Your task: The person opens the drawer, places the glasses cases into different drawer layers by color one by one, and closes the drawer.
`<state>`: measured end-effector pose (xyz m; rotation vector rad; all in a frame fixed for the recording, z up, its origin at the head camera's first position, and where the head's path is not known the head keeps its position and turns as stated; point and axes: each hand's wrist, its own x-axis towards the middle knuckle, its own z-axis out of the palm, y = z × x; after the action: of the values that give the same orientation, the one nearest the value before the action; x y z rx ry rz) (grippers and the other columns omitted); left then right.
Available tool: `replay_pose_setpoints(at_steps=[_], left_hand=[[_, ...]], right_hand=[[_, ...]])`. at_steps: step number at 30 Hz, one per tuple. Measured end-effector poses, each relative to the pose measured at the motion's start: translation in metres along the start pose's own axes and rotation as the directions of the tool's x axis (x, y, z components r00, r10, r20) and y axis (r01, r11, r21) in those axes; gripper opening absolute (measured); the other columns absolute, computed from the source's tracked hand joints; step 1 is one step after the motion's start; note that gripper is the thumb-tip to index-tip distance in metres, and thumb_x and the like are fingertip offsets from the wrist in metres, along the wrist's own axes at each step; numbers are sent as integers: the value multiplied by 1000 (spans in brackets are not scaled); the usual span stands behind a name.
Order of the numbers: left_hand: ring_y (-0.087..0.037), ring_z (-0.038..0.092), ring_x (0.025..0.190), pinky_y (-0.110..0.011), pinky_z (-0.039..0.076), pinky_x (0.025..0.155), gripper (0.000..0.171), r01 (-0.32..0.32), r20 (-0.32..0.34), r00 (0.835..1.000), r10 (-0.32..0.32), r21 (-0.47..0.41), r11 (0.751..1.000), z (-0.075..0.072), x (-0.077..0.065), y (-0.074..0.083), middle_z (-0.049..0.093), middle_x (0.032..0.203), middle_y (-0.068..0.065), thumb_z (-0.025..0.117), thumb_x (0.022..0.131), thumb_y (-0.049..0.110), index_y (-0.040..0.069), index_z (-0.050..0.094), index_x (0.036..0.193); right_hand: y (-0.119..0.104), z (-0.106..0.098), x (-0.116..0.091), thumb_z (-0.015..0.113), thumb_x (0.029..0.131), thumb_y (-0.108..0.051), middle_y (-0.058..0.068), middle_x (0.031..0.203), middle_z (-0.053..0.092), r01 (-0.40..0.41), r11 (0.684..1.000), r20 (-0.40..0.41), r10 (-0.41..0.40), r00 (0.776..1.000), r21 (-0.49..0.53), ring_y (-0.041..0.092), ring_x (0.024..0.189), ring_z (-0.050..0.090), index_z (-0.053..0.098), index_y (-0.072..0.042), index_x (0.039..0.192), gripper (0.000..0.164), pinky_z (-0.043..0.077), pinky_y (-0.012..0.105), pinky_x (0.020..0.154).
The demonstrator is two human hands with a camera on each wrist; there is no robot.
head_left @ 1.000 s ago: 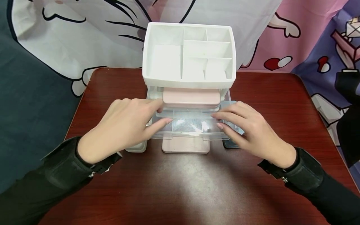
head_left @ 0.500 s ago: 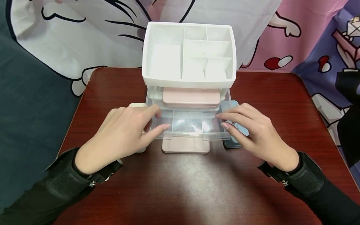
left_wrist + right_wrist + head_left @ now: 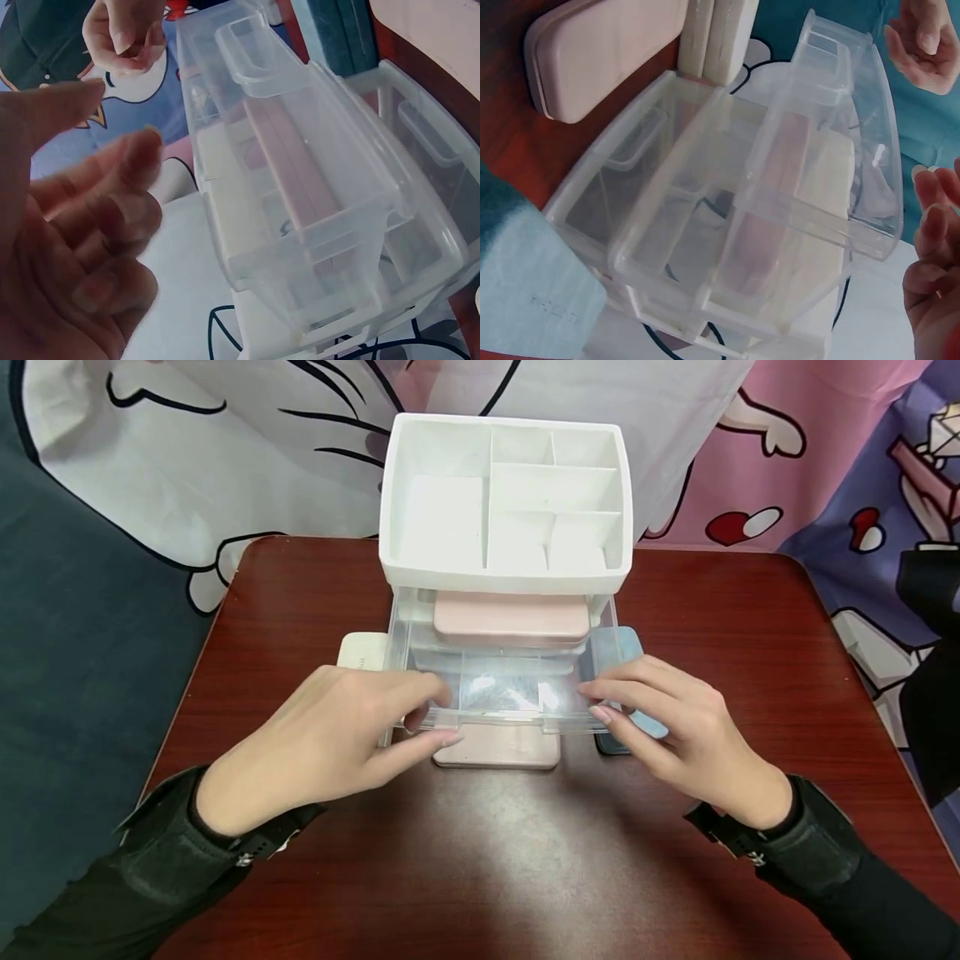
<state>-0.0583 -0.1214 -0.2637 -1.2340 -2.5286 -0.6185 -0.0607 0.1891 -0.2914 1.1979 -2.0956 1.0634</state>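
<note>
A white desk organizer stands at the back of the table, its clear plastic drawer pulled out toward me. Inside, toward the back of the drawer, lies a pale pink case. My left hand hovers over the drawer's front left corner with bent fingers and the thumb extended; in the left wrist view a gap separates it from the plastic. On the other side, my right hand hangs by the front right corner, fingers loosely bent. The right wrist view shows nothing in that hand.
Below the drawer front, another pink case lies on the table. A cream case stands left of the organizer, and a light blue case stands right. The top tray has several compartments. A patterned cloth hangs behind.
My left hand has drawn back slightly, then shifted down toward the drawer's front edge, uncovering the cream case. The right hand has moved slightly down and away from the drawer. The drawer stays put.
</note>
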Motion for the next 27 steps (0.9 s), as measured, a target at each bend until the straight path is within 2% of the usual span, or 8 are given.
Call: replay_pose_setpoints(at_steps=[4, 9, 11, 14, 17, 20, 23, 27], left_hand=[[5, 36, 51, -11, 27, 45, 14, -86, -29, 996, 85, -60, 994, 3, -2, -2, 50, 64, 15, 68, 89, 31, 18, 63, 91], [4, 45, 58, -13, 40, 51, 17, -185, -50, 982, 180, -119, 976, 9, -6, 0, 59, 70, 14, 62, 94, 33, 16, 66, 94], [3, 51, 62, -16, 47, 56, 19, -219, -47, 976, 215, -136, 966, 12, -8, 2, 64, 76, 12, 62, 94, 33, 14, 67, 97], [1, 58, 68, -20, 52, 62, 20, -235, -18, 972, 235, -165, 958, 15, -11, 3, 70, 84, 10, 67, 91, 31, 13, 67, 100], [-1, 65, 77, -22, 55, 69, 24, -219, 49, 971, 233, -198, 955, 19, -15, 4, 71, 89, 8, 71, 88, 29, 13, 68, 106], [-4, 68, 88, -24, 56, 76, 31, -182, 149, 965, 217, -214, 960, 23, -21, 6, 73, 97, 6, 69, 89, 31, 13, 67, 114], [-6, 68, 96, -26, 56, 81, 37, -131, 266, 946, 187, -217, 967, 26, -25, 8, 72, 106, 5, 68, 90, 35, 13, 65, 120], [-7, 67, 102, -27, 55, 84, 44, -56, 389, 911, 137, -213, 975, 30, -30, 8, 70, 116, 5, 68, 90, 37, 15, 62, 128]], right_hand=[[0, 4, -3, 58, 97, -23, 8, 84, 68, 41, 999, -11, -41, 999, 28, 8, 73, 56, 72, 3, 92, 29, 42, 17, 64], [-3, 9, -3, 62, 94, -15, 11, 78, 65, 155, 977, -40, -151, 988, 146, 5, 61, 52, 70, 6, 86, 25, 36, 10, 51], [-7, 12, -3, 63, 93, -13, 11, 79, 65, 184, 962, -13, -185, 983, 201, 2, 57, 49, 69, 6, 87, 21, 33, 5, 49], [-12, 15, -6, 62, 93, -12, 9, 84, 67, 188, 951, 68, -211, 975, 247, -1, 58, 49, 69, 5, 93, 18, 34, 3, 53], [-15, 19, -11, 62, 93, -12, 6, 88, 67, 164, 952, 153, -208, 966, 260, -1, 63, 52, 69, 2, 100, 17, 38, 3, 58], [-15, 24, -18, 64, 92, -12, 2, 92, 67, 128, 959, 228, -188, 955, 253, 0, 68, 54, 67, -2, 105, 17, 41, 5, 62], [-15, 29, -26, 65, 92, -15, 0, 97, 68, 79, 969, 279, -145, 949, 233, 0, 74, 56, 66, -6, 109, 19, 43, 6, 64], [-13, 35, -37, 65, 93, -20, -3, 103, 68, 11, 980, 342, -80, 936, 198, -1, 83, 60, 65, -11, 113, 22, 48, 10, 70]])
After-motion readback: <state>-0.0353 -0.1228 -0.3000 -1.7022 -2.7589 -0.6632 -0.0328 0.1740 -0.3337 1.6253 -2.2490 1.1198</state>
